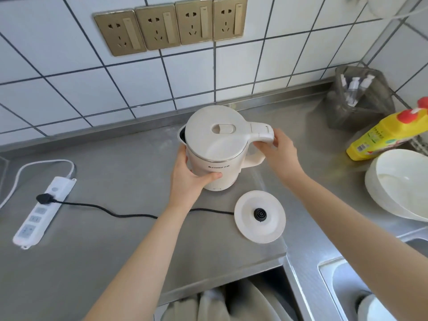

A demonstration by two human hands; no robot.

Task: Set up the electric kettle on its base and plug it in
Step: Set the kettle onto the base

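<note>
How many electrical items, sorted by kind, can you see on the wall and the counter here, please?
Wall sockets: 4
Power strip: 1
Black plug in the strip: 1
Kettle, held by both hands: 1
Kettle base: 1
Total: 8

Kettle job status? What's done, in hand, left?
Done: the black plug already sits in the white power strip, its cord running to the round white base. In hand: the left hand grips the body of the white electric kettle, and the right hand holds its handle. Left: the kettle is behind the base, not on it; it still has to be seated there.
</note>
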